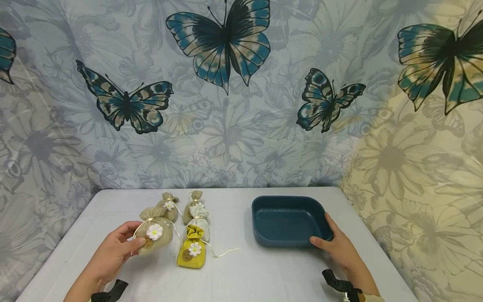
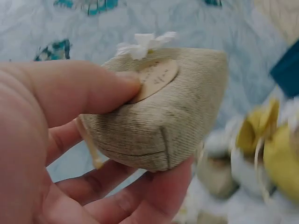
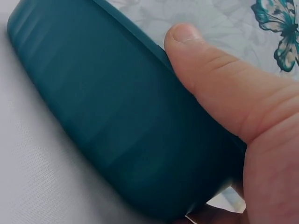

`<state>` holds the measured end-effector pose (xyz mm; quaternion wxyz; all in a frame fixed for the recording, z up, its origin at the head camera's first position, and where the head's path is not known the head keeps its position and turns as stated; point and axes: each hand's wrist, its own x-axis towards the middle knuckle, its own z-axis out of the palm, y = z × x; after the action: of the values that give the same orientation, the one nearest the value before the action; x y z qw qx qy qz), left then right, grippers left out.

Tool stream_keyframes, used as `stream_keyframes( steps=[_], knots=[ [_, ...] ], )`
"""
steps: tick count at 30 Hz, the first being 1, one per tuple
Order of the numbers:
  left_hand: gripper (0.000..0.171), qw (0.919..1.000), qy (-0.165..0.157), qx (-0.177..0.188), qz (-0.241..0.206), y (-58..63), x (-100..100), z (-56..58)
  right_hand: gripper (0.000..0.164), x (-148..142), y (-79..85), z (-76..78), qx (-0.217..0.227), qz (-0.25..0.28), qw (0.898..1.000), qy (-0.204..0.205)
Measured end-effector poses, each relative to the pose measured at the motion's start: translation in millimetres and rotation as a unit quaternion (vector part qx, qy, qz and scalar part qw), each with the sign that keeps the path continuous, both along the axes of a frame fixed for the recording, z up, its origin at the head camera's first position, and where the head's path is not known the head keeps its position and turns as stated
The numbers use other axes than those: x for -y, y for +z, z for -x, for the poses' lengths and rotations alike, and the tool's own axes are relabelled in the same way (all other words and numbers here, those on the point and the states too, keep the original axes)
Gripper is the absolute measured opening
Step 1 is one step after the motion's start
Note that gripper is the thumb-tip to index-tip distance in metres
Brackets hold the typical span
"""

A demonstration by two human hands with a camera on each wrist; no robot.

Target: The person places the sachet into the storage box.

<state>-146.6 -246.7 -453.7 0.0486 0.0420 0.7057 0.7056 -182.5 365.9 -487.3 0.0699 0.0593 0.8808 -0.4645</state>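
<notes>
My left hand point(image 1: 120, 249) grips a beige drawstring pouch point(image 1: 162, 237) with a white fabric daisy and a round wooden tag. In the left wrist view the thumb presses the tag and the fingers support the pouch point(image 2: 187, 107) from below. My right hand point(image 1: 341, 247) holds the near right corner of a dark teal rectangular tub point(image 1: 279, 242), thumb over its rim. In the right wrist view the tub's ribbed outer wall point(image 3: 117, 107) shows, with the fingers mostly hidden behind it. The tub's inside holds nothing that shows.
Right of the held pouch a yellow pouch point(image 1: 196, 261) lies in front of a white pouch point(image 1: 201, 224) and a beige pouch point(image 1: 187, 214). Another beige pouch point(image 1: 171, 213) stands behind the held one. A white cloth point(image 1: 241, 281) covers the table; a butterfly-printed curtain point(image 1: 234, 159) hangs behind.
</notes>
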Motion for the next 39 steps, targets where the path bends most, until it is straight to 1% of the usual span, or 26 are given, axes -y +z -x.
stream_keyframes(
  steps=[2, 4, 8, 11, 15, 20, 21, 25, 28, 33, 39],
  knots=[
    [0.031, 0.9987, -0.011, -0.035, -0.034, 10.4, -12.3, 1.8, 0.115, -1.3, -0.1, 0.6, 0.002, -0.002, 1.000, 0.000],
    [0.030, 0.9957, -0.023, -0.065, -0.061, 22.5, -26.7, 5.9, 0.115, -2.0, 0.3, 0.4, 0.004, -0.001, 1.000, -0.003],
    [0.031, 0.9907, -0.044, -0.102, -0.079, 44.3, -56.6, 18.5, 0.115, -2.6, 2.1, -1.0, 0.005, 0.004, 1.000, -0.005],
    [0.032, 0.9903, -0.061, -0.101, -0.073, 54.6, -79.4, 27.8, 0.115, -3.3, 3.0, -2.2, 0.007, 0.006, 1.000, -0.006],
    [0.036, 0.9892, -0.090, -0.097, -0.064, 60.8, -111.4, 40.7, 0.114, -3.8, 3.3, -2.8, 0.006, 0.009, 1.000, -0.006],
    [0.038, 0.9895, -0.106, -0.087, -0.047, 60.3, -145.4, 64.0, 0.113, -1.2, 1.3, -0.5, -0.004, 0.009, 1.000, 0.003],
    [0.038, 0.9900, -0.104, -0.085, -0.042, 59.8, -151.7, 69.0, 0.113, -0.6, 1.0, -0.1, -0.003, 0.010, 1.000, 0.004],
    [0.038, 0.9906, -0.110, -0.075, -0.031, 55.9, -177.8, 87.9, 0.114, 0.6, 0.2, 1.1, 0.000, 0.005, 1.000, 0.002],
    [0.036, 0.9913, -0.113, -0.066, -0.017, 51.2, -198.1, 99.6, 0.114, 0.2, -0.3, 1.7, 0.002, 0.003, 1.000, 0.001],
    [0.035, 0.9907, -0.118, -0.063, 0.024, 42.0, -226.2, 115.3, 0.114, 1.6, -2.2, 1.1, -0.004, 0.003, 1.000, 0.002],
    [0.033, 0.9887, -0.126, -0.061, 0.054, 32.4, -246.7, 127.7, 0.112, 3.8, -2.1, 1.4, -0.011, 0.005, 1.000, 0.009]
  ],
)
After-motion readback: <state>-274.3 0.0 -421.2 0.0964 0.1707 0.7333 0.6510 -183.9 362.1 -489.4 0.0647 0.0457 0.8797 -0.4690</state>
